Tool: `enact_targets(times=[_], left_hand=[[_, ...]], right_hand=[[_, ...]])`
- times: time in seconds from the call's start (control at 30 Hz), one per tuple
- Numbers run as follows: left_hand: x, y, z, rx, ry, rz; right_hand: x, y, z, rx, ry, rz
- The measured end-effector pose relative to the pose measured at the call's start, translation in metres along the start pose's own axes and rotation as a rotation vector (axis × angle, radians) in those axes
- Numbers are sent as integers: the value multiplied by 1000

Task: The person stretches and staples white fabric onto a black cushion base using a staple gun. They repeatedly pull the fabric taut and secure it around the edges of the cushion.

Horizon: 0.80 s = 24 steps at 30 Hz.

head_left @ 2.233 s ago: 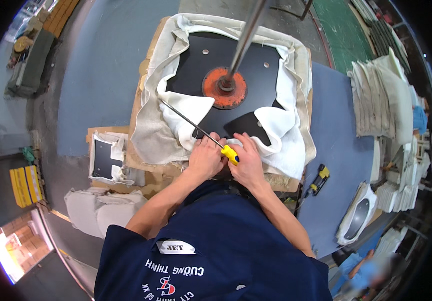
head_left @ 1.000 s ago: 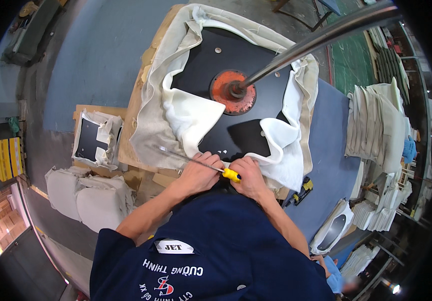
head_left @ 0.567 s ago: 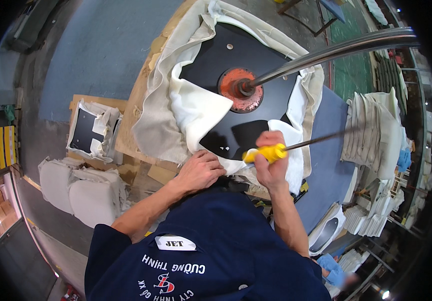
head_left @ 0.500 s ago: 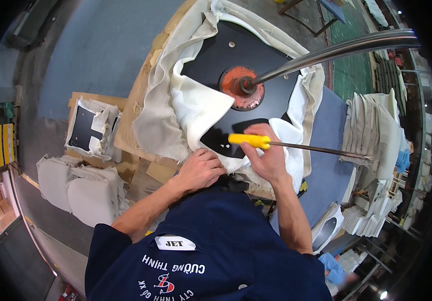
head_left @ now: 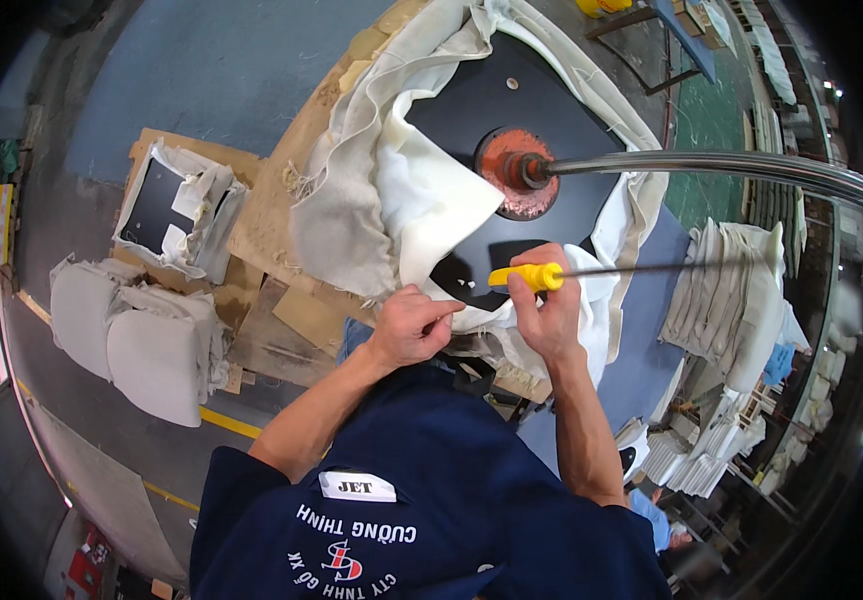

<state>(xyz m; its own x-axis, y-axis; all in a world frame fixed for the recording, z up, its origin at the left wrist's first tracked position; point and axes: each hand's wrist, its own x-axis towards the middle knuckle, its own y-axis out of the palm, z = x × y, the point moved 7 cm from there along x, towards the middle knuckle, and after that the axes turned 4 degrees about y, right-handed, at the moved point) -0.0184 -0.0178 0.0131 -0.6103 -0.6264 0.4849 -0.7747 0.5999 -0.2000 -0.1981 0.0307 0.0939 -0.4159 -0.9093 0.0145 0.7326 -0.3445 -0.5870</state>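
1. Left hand (head_left: 413, 325) is hanging out by the white padding's (head_left: 431, 190) near edge, fingers curling; can't tell if it's pinching anything.
2. Orange disc (head_left: 499, 158) is sitting on the black panel (head_left: 561, 95).
3. Right hand (head_left: 553, 312) is gripping a yellow-handled tool (head_left: 541, 276) over the near side, shaft pointing right.

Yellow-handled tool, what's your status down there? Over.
Right fingers round yellow-handled tool. Left fingers by near edge of white padding, contact unclear. Orange disc on metal pole over black panel.
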Motion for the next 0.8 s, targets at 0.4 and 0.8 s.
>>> enact_targets(times=[0.4, 0.8], left_hand=[[6, 6, 1, 244, 96, 71], [67, -39, 61, 428, -419, 69]], right_hand=[[-65, 25, -68, 222, 213, -49], [-283, -74, -70, 790, 386, -502]])
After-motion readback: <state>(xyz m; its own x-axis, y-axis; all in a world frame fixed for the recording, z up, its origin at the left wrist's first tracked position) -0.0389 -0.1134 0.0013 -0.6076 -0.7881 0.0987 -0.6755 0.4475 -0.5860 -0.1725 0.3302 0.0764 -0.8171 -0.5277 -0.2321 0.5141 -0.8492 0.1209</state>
